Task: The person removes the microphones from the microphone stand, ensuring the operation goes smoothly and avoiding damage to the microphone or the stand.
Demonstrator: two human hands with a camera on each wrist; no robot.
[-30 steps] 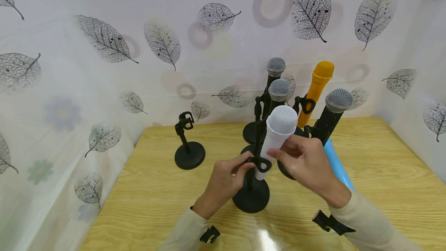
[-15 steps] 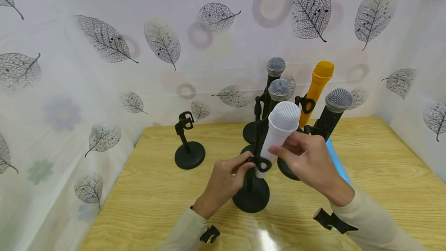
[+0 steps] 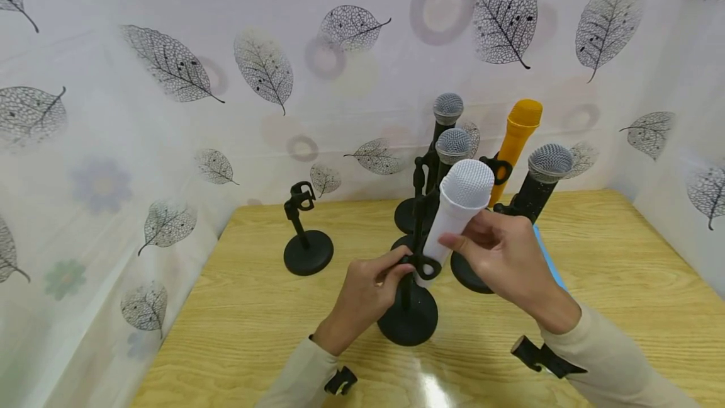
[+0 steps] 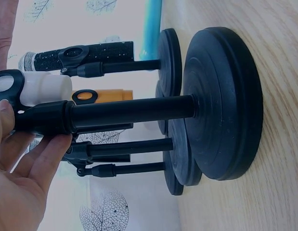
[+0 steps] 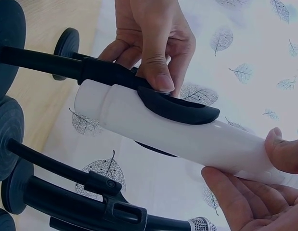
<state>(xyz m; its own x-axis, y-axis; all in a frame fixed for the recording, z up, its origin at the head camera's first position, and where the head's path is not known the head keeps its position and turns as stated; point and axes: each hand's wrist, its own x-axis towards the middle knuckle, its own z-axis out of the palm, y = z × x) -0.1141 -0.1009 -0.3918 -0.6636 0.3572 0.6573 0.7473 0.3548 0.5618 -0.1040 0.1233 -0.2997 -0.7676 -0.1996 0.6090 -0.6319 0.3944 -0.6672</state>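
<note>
A white microphone point(image 3: 467, 186) slants through the black clip point(image 5: 182, 111) of the nearest stand. My right hand point(image 3: 506, 260) pinches its body just below the mesh head, thumb on the near side. My left hand point(image 3: 362, 291) grips the stand at the clip's joint, and in the left wrist view its fingers wrap under the neck. The stand's round black base point(image 3: 409, 320) rests on the table. In the right wrist view the microphone's lower end point(image 5: 88, 98) sticks out past the clip, beside the stand's neck.
Behind stand two black microphones with grey mesh heads point(image 3: 454, 145) in stands. To the right are an orange microphone point(image 3: 512, 143) and another black one point(image 3: 535, 191). A blue object point(image 3: 552, 263) lies near my right wrist. At left is a microphone-less stand point(image 3: 308, 252).
The white microphone has slid a little up and to the right through the clip, together with my right hand. My left hand and the stand have stayed put.
</note>
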